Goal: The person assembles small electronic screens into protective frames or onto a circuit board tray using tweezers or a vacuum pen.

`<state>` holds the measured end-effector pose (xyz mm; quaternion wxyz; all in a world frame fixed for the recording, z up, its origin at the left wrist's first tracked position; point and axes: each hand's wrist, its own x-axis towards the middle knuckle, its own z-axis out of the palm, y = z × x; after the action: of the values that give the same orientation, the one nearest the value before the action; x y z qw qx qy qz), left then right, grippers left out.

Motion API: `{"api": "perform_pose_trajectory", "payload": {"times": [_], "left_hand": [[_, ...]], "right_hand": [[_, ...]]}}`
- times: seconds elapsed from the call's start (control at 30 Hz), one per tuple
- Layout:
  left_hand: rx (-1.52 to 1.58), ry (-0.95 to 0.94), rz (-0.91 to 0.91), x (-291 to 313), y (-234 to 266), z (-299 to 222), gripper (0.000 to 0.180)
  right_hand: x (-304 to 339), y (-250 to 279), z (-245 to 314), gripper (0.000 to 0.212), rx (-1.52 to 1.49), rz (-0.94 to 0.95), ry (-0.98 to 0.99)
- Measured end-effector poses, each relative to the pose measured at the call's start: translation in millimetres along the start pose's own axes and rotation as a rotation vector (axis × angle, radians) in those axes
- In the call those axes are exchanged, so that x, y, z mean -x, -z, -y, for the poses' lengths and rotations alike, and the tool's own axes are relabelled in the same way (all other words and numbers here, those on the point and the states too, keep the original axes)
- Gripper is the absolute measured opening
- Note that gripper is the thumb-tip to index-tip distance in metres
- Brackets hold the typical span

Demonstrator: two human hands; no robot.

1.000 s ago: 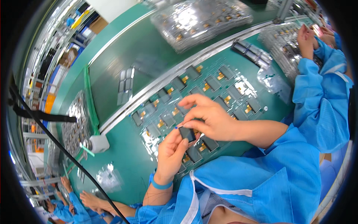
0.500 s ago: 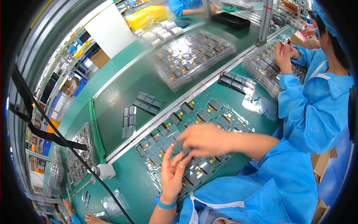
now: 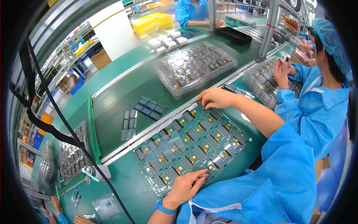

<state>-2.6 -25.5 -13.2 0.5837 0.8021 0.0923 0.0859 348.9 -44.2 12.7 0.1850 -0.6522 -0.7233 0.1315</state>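
Observation:
A clear plastic tray (image 3: 238, 128) lies in front of me, its pockets holding small dark display modules (image 3: 192, 134) with gold-coloured flex tabs. At the tray's far corner is my right hand (image 3: 218, 98), thumb and fingers drawn together at a dark display module there. Low over the near edge, my left hand (image 3: 185, 187) wears a blue wristband (image 3: 166, 208); its fingers are curled together beside another dark module, and the hand hides what lies beneath its fingertips.
Two dark panel sheets (image 3: 150, 107) lie beyond the metal rail (image 3: 125, 151). Further back sits a stack of filled clear trays (image 3: 197, 67). A co-worker in blue (image 3: 317, 100) handles a small part at my right. A black cable (image 3: 61, 119) hangs at the left.
My hands were together over the tray's middle and have parted. The right went away to the far corner, the left down to the near edge. The view has shifted slightly.

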Motion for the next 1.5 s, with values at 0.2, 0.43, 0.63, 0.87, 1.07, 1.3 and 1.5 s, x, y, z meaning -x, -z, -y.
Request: {"api": "perform_pose_trajectory", "payload": {"times": [0.2,0.43,0.63,0.87,1.07,1.3,1.5], "left_hand": [[-0.028,0.042,0.018,0,1,0,0.028],[-0.055,0.004,0.032,-4,2,-7,0.029],[-0.072,0.016,0.019,1,2,-4,0.029],[-0.059,0.011,0.054,-10,-1,-5,0.025],[-0.136,-0.044,-0.066,3,1,-15,0.027],[-0.242,-0.028,0.028,-6,-2,-13,0.026],[-0.238,-0.012,0.02,0,-1,-19,0.024]], "right_hand": [[6,-1,1,0.012,0.164,-0.068,0.116],[7,-16,-3,0.01,0.021,-0.109,0.055],[6,-24,-1,0.01,0.038,-0.154,0.079],[23,-22,-9,0.012,-0.013,-0.202,0.021],[-7,-34,12,0.009,-0.057,-0.191,0.102],[7,-35,20,0.012,0.365,-0.325,0.093],[-16,-61,94,0.023,0.095,-0.228,0.209]]}}
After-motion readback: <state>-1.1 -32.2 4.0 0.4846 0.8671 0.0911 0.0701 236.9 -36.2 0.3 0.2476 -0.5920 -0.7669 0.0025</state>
